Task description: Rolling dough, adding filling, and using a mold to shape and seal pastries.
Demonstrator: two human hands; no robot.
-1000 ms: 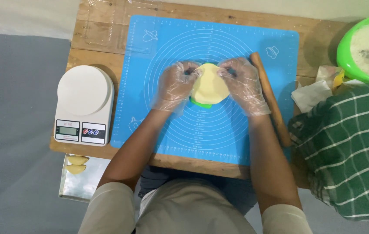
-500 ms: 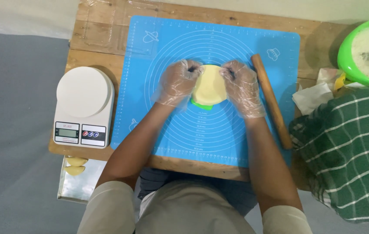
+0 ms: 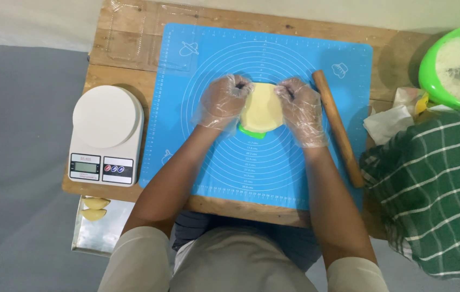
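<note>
A pale yellow round of dough (image 3: 262,108) lies over a green mould (image 3: 252,131) in the middle of the blue silicone mat (image 3: 197,162). My left hand (image 3: 222,101), in a clear plastic glove, presses the dough's left edge. On the dough's right edge rests my right hand (image 3: 301,111), gloved the same way, its fingers curled at the upper rim. Only a green sliver of the mould shows below the dough.
A wooden rolling pin (image 3: 338,128) lies on the mat's right side. A white kitchen scale (image 3: 106,132) stands at the left. A green bowl of flour with a spoon (image 3: 459,65) is at far right, above a green checked cloth (image 3: 435,189). Shaped dough pieces (image 3: 94,208) lie on a tray below.
Both hands have drawn closer together along the dough's upper edge, fingers curling in. The dough and mould have stayed in place.
</note>
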